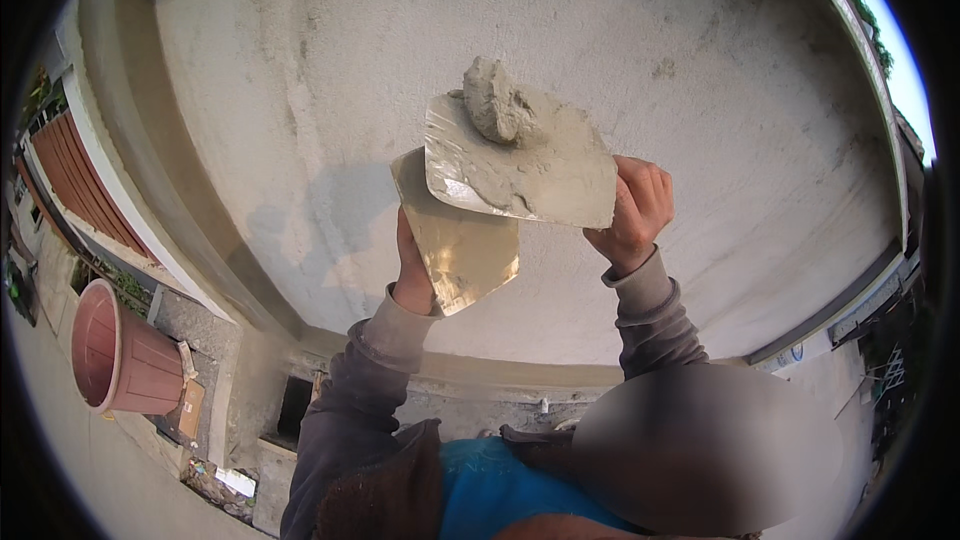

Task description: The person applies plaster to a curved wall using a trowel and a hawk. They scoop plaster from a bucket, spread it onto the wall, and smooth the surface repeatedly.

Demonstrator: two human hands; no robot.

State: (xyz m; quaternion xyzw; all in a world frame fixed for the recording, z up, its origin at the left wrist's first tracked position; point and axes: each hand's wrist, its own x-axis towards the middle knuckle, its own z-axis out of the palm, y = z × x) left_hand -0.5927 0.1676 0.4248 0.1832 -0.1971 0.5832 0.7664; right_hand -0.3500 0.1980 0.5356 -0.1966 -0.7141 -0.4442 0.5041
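Both of my arms, in dark sleeves, reach up in front of a rough plastered wall (300,40). My right hand (638,215) is closed at the right end of a plastering trowel (570,165), whose handle is hidden. A lump of wet grey mortar (496,105) sits on that blade, with more smeared around it. My left hand (413,270) is closed behind a second plastering trowel (465,255), its blade coated with a thin mortar film. The right trowel overlaps the upper part of the left one; whether they touch I cannot tell.
A reddish-brown plastic bucket (135,355) stands at the lower left beside a concrete ledge (205,335). Near it lies a piece of brown board (191,408). Brown slats (90,180) show at the far left. A dark edge strip (825,310) borders the wall's lower right.
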